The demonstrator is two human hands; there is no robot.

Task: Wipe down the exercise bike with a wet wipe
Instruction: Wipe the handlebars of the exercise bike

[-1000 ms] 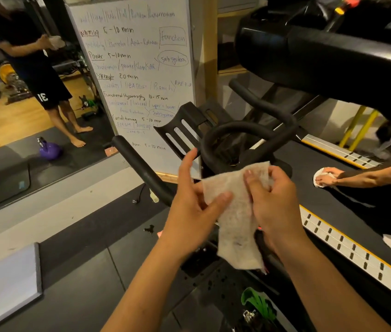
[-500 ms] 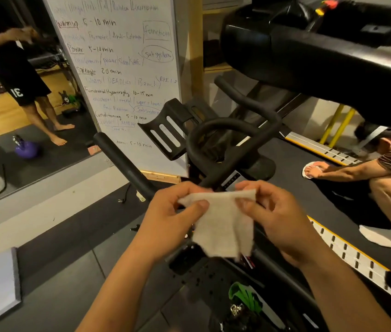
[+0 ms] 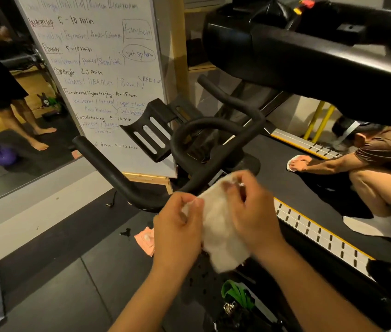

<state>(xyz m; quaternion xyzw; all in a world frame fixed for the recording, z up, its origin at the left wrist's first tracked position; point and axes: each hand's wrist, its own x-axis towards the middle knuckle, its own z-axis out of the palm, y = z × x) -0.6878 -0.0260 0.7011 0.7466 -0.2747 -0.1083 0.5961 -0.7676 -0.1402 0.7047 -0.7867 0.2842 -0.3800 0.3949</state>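
A white wet wipe (image 3: 218,226) hangs between my two hands, just in front of the exercise bike's black handlebars (image 3: 213,149). My left hand (image 3: 180,226) pinches its left edge, fingers curled. My right hand (image 3: 249,212) holds its right side near the top; this hand is blurred. Both hands sit low over the bike's frame, below the looped bar. A black slotted tablet holder (image 3: 151,133) stands behind the bars. The bike's lower frame is mostly hidden by my arms.
A whiteboard (image 3: 98,68) leans right behind the bars. A treadmill (image 3: 309,188) runs along the right, where a crouching person (image 3: 381,168) wipes its belt. A mirror on the left reflects a standing person and a purple kettlebell (image 3: 4,155). A pink packet (image 3: 145,238) lies on the floor.
The hands have lowered and drawn together, gathering the wipe from a spread sheet into a narrower fold. The view has shifted closer to the handlebars.
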